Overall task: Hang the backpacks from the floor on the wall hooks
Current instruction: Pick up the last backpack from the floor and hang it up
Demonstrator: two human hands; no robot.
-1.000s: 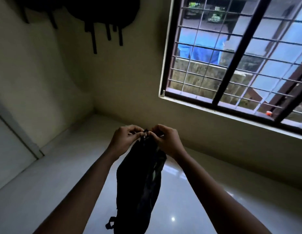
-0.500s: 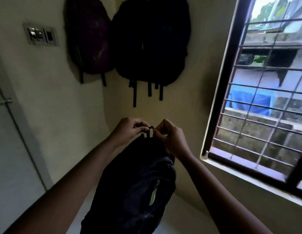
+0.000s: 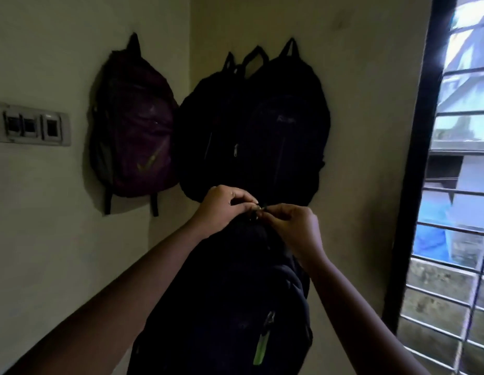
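Below three hung backpacks (image 3: 284, 136), both hands (image 3: 258, 209) pinching black backpack (image 3: 230, 307) top; logo unreadable

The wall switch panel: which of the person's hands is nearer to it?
Left. The left hand is right of and below the switch panel; the right hand, also pinching the held backpack, lies farther right.

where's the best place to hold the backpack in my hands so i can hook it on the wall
By its top loop, from above, as the left hand and right hand pinch it now. The backpack hangs straight down from that loop, and the hung bags also hang by their top loops.
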